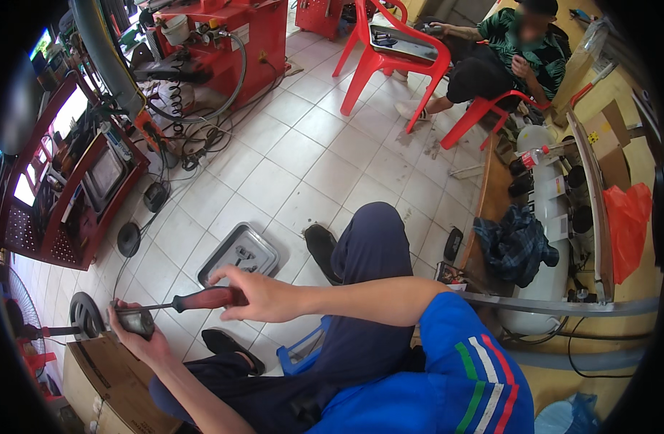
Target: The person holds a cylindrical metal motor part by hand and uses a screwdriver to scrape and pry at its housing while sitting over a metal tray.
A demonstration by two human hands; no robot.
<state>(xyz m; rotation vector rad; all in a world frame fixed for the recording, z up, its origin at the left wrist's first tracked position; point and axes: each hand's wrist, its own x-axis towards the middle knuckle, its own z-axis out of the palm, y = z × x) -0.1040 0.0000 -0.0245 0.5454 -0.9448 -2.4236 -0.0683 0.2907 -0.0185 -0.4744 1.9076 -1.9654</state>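
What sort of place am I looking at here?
Probably a repair workshop: a screwdriver in the right hand, a metal tray of small parts, and a red machine.

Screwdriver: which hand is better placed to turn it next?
Right, I'd judge. The right hand grips the screwdriver at its handle end, while the left hand is taken up with the grey metal part at the tool's far end.
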